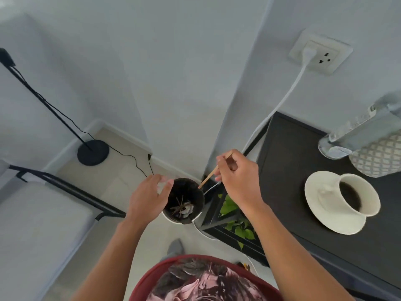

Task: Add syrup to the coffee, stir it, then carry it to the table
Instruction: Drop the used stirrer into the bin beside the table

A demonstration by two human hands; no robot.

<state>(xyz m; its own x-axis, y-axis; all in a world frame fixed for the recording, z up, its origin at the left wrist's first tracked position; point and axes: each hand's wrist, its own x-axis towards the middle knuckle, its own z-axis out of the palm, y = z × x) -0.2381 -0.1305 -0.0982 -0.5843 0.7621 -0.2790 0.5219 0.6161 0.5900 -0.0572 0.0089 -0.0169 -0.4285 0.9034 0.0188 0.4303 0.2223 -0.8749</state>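
Note:
A white cup of dark coffee (351, 195) sits on a white saucer (314, 192) on the black side table (288, 148) at the right. My right hand (237, 177) pinches a thin wooden stir stick (208, 178), whose lower tip points down over the rim of a small black bin (195, 192) on the floor. Several used sticks and scraps lie inside the bin. Beside the bin's left rim hovers my left hand (147, 194), fingers spread and holding nothing. Both hands are well left of the cup.
A clear bottle (347, 131) and a patterned container (377, 157) stand behind the cup. A green plant (234, 211) sits in the black frame under the table. A floor lamp base (93, 152), cables and a white cushioned seat (36, 213) are at the left.

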